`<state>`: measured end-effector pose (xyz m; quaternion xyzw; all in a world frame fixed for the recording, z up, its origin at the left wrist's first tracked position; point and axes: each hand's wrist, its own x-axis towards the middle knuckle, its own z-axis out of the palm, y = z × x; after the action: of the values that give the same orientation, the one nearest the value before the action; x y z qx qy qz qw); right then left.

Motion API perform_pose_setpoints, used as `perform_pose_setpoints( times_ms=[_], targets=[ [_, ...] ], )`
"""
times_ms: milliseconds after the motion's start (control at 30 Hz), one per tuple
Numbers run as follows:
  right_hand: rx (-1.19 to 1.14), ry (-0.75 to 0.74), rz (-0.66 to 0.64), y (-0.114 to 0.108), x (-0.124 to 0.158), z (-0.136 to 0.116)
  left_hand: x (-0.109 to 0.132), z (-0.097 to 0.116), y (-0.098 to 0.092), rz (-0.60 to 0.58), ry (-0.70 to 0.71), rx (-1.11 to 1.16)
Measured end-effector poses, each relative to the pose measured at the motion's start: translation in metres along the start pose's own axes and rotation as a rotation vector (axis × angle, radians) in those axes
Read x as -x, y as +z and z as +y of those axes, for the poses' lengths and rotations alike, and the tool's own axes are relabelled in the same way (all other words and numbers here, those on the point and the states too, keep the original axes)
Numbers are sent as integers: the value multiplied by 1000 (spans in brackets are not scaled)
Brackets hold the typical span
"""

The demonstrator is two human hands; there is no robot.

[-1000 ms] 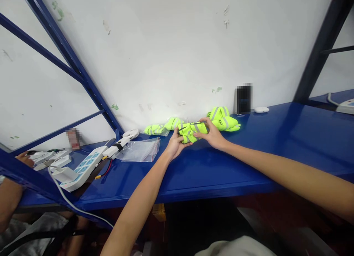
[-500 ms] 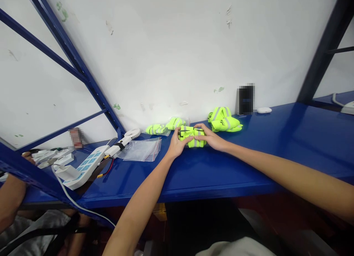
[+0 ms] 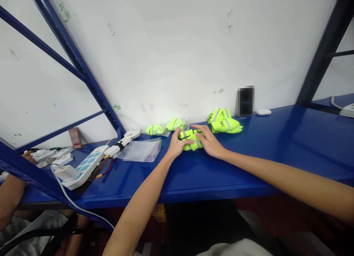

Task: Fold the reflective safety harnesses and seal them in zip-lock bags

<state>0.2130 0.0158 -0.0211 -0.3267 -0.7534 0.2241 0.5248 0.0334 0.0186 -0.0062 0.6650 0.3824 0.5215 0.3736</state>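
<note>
A fluorescent yellow reflective vest (image 3: 193,144) with grey stripes and black edging is bundled small on the blue table. My left hand (image 3: 177,142) grips its left side, thumb pressed across the front. On the other side my right hand (image 3: 208,139) holds the bundle, with the thumb on top and the fingers behind. Part of the bundle is hidden by my fingers. Right behind it lie more folded yellow reflective vests (image 3: 225,121), apart from my hands. Two packed yellow bundles (image 3: 166,127) in clear plastic rest by the wall to the left.
Clear zip bags (image 3: 143,149) lie left of my hands on the blue table (image 3: 249,163). Beyond them are a small white fan (image 3: 132,134) and a power strip (image 3: 87,165). A white case (image 3: 263,111) sits at the back right. Another person's arm (image 3: 12,193) shows far left.
The vest bundle has become narrower and tilted between my hands. My right hand has shifted slightly left and its thumb has moved higher on the bundle.
</note>
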Motion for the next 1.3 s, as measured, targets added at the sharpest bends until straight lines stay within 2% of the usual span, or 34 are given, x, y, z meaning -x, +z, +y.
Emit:
perform_pose_setpoints(
  times_ms=[133,267,400,567,767,900,1000,1133,1233,1300],
  targets=[
    [28,-64,10,0,3,-3,0,0,-2,-30,-51,63],
    [8,-75,-119,-7,1,-4,1,-1,-6,-50,-85,79],
    [52,-82,-262,-16,-1,-3,3,-2,-9,-49,-104,-3],
    [23,-32,-382,-22,-2,-4,3,-2,-13,-126,-119,-72],
    [-46,-2,-398,-24,-4,-4,2,-3,-14,-164,-71,-72],
    [-86,41,-454,-28,-8,-2,4,-2,-13,-129,-26,-149],
    [-49,63,-479,-32,-10,-2,8,-3,-11,-126,15,-207],
    [27,58,-452,-34,-13,-2,11,-4,-8,-132,43,-277],
    [51,107,-399,-34,-15,-2,5,4,-15,-112,188,-479],
    [58,155,-373,-33,-16,-1,-1,16,-29,-34,286,-633]
  ],
)
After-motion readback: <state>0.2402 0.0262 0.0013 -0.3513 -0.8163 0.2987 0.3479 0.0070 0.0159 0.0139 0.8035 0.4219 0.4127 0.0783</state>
